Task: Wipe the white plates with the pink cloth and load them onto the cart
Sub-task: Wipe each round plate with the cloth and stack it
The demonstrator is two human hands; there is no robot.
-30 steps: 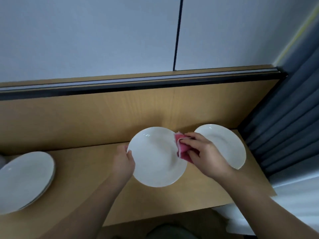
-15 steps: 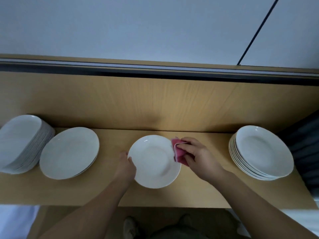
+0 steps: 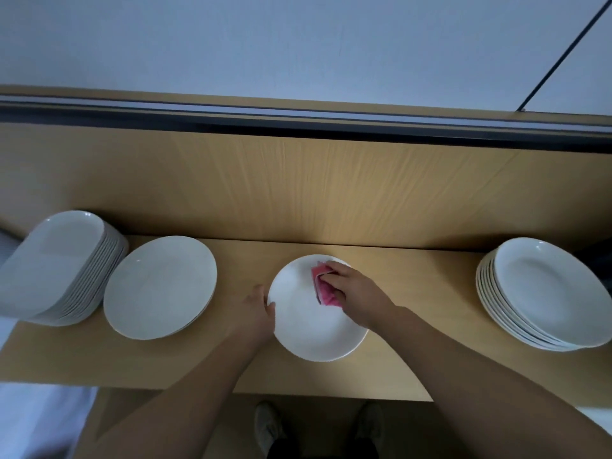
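A white plate point(image 3: 308, 329) sits in the middle of the wooden shelf point(image 3: 414, 352), held at its left rim by my left hand point(image 3: 260, 313). My right hand point(image 3: 356, 294) grips the folded pink cloth point(image 3: 323, 286) and presses it onto the plate's upper middle. A stack of deep white plates point(image 3: 543, 293) stands at the right end. Left of the held plate lies a low stack of flat white plates point(image 3: 160, 286), and a tall stack of white plates point(image 3: 59, 266) stands at the far left. No cart is in view.
A wooden back panel point(image 3: 298, 193) rises behind the shelf, with a dark rail point(image 3: 298, 122) and a pale wall above. The shelf's front edge runs just above my shoes point(image 3: 270, 429) on the floor.
The view has swung left and down, bringing the left stacks into sight. The cloth and my right hand have moved from the plate's right rim onto its inner surface.
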